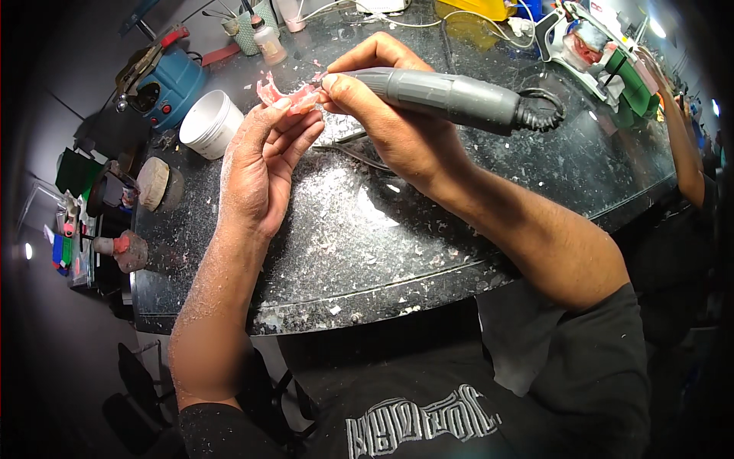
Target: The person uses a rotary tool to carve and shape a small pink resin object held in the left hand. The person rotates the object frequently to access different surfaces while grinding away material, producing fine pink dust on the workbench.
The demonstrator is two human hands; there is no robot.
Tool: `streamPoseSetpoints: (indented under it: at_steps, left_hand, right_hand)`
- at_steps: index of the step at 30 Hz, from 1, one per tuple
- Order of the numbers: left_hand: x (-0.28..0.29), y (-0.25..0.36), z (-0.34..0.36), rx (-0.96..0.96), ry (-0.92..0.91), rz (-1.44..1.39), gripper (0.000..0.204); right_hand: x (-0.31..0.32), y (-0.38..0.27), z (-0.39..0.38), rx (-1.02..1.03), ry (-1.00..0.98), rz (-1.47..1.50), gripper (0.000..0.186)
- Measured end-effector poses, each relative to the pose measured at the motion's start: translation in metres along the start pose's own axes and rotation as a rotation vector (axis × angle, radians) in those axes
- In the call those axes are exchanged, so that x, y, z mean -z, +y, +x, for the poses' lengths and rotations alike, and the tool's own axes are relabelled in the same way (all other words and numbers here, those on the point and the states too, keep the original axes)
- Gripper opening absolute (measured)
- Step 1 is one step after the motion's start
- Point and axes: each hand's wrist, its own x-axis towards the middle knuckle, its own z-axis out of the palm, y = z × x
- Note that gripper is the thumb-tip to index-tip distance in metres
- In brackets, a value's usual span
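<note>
My left hand (260,164) pinches a small pink denture piece (279,93) between thumb and fingertips, held up over the dark speckled worktop (367,252). My right hand (390,103) grips a grey rotary handpiece (451,96) like a pen, its tip touching the pink piece. The handpiece's black cord end (539,111) points right. Both forearms are dusted with pale grinding powder.
A white round tub (209,122) and a blue machine (164,84) stand at the left. Small bottles (269,40), cables and a yellow box (474,9) lie along the back. Another person's arm (680,145) works at the right. Pale shavings cover the worktop.
</note>
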Motion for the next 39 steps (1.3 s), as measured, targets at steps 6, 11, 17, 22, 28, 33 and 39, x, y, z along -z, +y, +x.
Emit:
streamPoseSetpoints:
  at_steps: [6, 11, 17, 22, 28, 33, 39]
  left_hand:
    - [0.000, 0.000, 0.000, 0.009, 0.012, 0.026, 0.033]
    - [0.000, 0.001, -0.001, 0.018, 0.030, 0.035, 0.035]
    - [0.002, -0.001, 0.002, 0.018, 0.003, 0.023, 0.034]
    - [0.001, -0.001, 0.000, 0.017, 0.015, 0.041, 0.034]
    - [0.000, -0.001, 0.000, 0.024, 0.028, 0.046, 0.032]
    - [-0.001, -0.001, -0.001, -0.002, 0.031, 0.055, 0.026]
    - [-0.004, 0.000, -0.003, -0.042, 0.003, 0.036, 0.020]
  right_hand:
    - [0.000, -0.001, -0.002, 0.020, -0.022, 0.005, 0.020]
    - [0.005, -0.008, -0.003, -0.020, -0.117, -0.072, 0.017]
    - [0.006, -0.008, -0.001, -0.037, -0.107, -0.098, 0.016]
    - [0.006, -0.008, -0.003, 0.024, -0.141, -0.107, 0.017]
    - [0.004, -0.009, -0.004, -0.002, -0.137, -0.099, 0.018]
    - [0.004, -0.006, -0.004, 0.071, -0.170, -0.118, 0.017]
    - [0.004, -0.008, -0.004, 0.112, -0.159, -0.229, 0.017]
